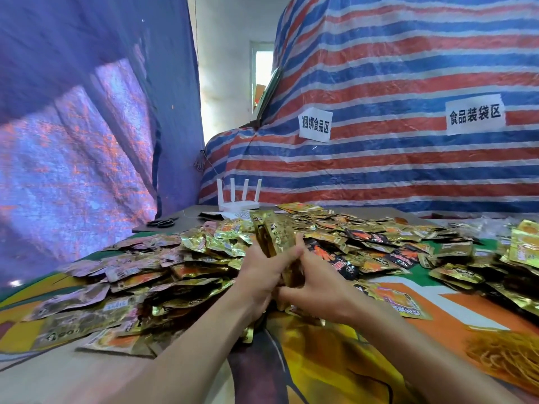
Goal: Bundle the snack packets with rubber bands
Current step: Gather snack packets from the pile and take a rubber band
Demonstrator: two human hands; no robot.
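Snack packets (271, 231), a gold stack stood on end, were held up approx. mid-table, just above the loose heap (140, 275), when I checked the head feed. Wearer's left hand (262, 275) was wrapped round the stack w/ thumb across its front face. The right hand (318, 287) had its fingers curled in at the stack's lower end. I couldn't tell whether a band was on the stack: fingers hid its middle and the pic was blurred there. My read on progress: early. I saw no finished bundle I could pick out anywhere, and the heap spread across most of the table (186, 214), left to right, so nearly all the work looked left to do. What I took for the rubber bands (507, 357), a yellow-orange tangle, lay near the right edge, well apart from the hands. Writing: two white paper signs were stuck on the striped tarp (408, 158) behind. The left sign (315, 125) read 捆绑食品区 and the right sign (474, 114) read 食品装袋区. Packet print was too small/blurred to read, so no brand was legible; some packets were black w/ orange, others gold or pinkish. Misc.: a white router (237, 199) w/ four antennas and black scissors (162, 222) sat at the table's far side.
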